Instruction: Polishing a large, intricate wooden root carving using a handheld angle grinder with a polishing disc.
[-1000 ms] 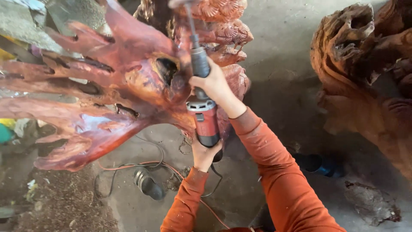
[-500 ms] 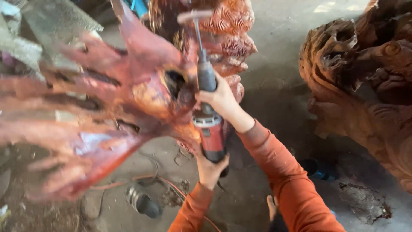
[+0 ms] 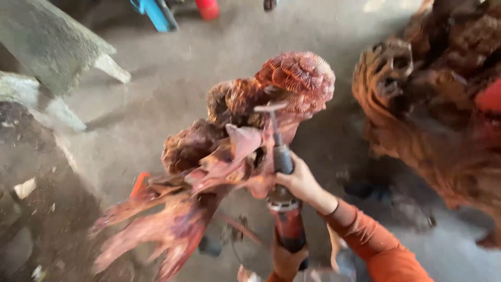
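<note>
A red power grinder (image 3: 286,219) with a long grey neck and a small disc at its tip points up against a reddish carved wood sculpture (image 3: 229,156). My right hand (image 3: 300,183) grips the grinder's neck just above the red body. My left hand (image 3: 287,260) holds the grinder's rear end at the bottom of the view. Both sleeves are orange. The sculpture has spiky carved fins at the lower left and rounded flower-like carvings (image 3: 300,78) at the top. The picture is blurred by motion.
A second large reddish carved wood piece (image 3: 433,115) stands at the right. Grey concrete blocks (image 3: 57,47) lie at the upper left, with a blue object (image 3: 154,13) and a red object (image 3: 209,8) at the top edge. The floor is dusty concrete.
The view has swung upward and away, so the sculpture's flower-like top now shows. Both hands keep their hold on the grinder, which sits lower in the picture.
</note>
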